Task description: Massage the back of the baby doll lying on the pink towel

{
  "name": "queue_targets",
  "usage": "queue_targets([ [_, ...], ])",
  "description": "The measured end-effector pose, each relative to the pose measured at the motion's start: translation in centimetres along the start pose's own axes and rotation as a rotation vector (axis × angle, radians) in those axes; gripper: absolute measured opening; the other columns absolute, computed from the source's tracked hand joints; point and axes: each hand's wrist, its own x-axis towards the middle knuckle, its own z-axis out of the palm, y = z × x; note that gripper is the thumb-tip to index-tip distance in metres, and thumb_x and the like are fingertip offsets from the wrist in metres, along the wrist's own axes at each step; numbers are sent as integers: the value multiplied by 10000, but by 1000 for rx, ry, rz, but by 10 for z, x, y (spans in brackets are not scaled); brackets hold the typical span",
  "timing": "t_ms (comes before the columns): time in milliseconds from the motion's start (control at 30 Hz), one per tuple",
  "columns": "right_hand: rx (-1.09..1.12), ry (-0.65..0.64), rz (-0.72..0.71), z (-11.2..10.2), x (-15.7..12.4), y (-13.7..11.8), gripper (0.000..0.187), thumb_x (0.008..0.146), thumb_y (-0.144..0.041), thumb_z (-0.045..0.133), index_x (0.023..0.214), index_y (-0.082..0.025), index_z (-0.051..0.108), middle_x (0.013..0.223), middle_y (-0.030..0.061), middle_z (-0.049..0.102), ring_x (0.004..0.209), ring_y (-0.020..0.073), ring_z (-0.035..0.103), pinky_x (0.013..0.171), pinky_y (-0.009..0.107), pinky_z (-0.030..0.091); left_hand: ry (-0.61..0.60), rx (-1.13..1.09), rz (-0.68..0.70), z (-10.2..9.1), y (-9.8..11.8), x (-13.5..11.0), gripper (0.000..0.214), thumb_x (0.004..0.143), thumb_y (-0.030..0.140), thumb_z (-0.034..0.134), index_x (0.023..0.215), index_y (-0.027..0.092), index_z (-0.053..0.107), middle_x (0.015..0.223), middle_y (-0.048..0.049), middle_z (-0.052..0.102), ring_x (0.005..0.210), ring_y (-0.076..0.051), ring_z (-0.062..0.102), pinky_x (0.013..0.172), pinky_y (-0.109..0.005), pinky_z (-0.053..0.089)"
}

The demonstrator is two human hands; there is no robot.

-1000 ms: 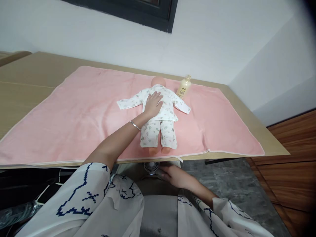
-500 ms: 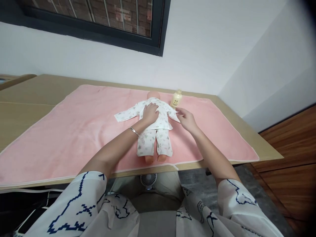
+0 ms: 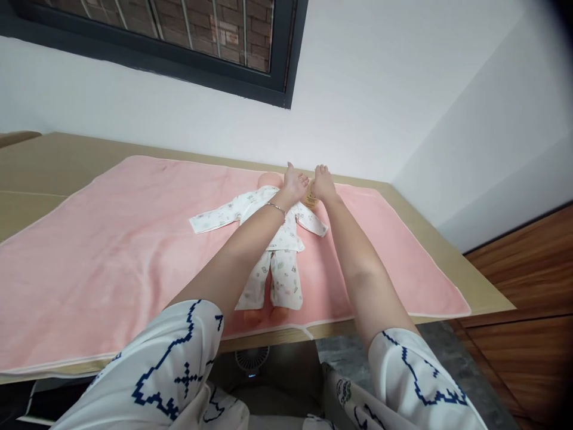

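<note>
A baby doll lies on its front or back, I cannot tell which, in a white patterned top (image 3: 283, 239) and matching trousers (image 3: 286, 278). Its bare head (image 3: 269, 180) points to the wall, its feet toward me. My left hand (image 3: 295, 184) is over the doll's shoulder, palm turned up, fingers apart and holding nothing. Beside it, my right hand (image 3: 324, 183) has its fingers curled at the upper part of a pale yellow bottle (image 3: 310, 201). The bottle's top is hidden by my hands.
A pink blanket (image 3: 111, 257) covers much of the wooden table (image 3: 40, 161). A white wall with a dark-framed window (image 3: 282, 77) rises behind it. Wooden panelling (image 3: 537, 275) stands at the right. Below the table edge is a small fan (image 3: 251, 358).
My left hand has left the doll's chest and turned palm up, moving toward the bottle. My right hand has gone from the doll's sleeve up to the bottle and closed on it.
</note>
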Motion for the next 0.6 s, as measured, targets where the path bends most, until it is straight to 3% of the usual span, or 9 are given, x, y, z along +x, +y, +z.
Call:
queue_targets([
  [133,171,65,-80,2,-4,11,580,833,-119,409,1394,27,407,1483,262,433,1475,298,288,1228,468,249,-53,156,94,-3,0,12,1006,858,743,-12,1553,35,149,1612,-201,280,1452,-210,402,1148,-338,410],
  [233,276,63,-88,4,-8,17,583,844,-144,412,1409,0,383,1521,252,394,1496,279,266,1225,455,271,-111,328,162,1,1,15,1008,856,696,-117,1544,25,185,1577,-192,365,1406,-192,471,1131,-340,432],
  [333,273,27,-94,5,-8,18,653,850,-171,416,1468,4,301,1590,231,296,1523,279,194,1253,515,155,-115,458,195,9,3,11,981,873,678,-113,1535,42,234,1547,-190,419,1398,-194,480,1135,-364,426],
  [467,212,8,-118,-1,-5,16,636,864,-198,450,1463,-6,356,1614,205,256,1531,337,126,1239,580,60,-107,547,194,13,10,-5,989,869,691,-109,1531,57,260,1549,-191,416,1428,-203,439,1149,-371,408],
  [600,345,104,41,-8,-7,-6,531,950,-244,313,1433,-63,441,1636,159,223,1548,299,57,1245,557,50,-176,674,198,4,16,-43,989,860,727,-55,1519,86,308,1554,-170,417,1467,-228,375,1161,-371,401],
])
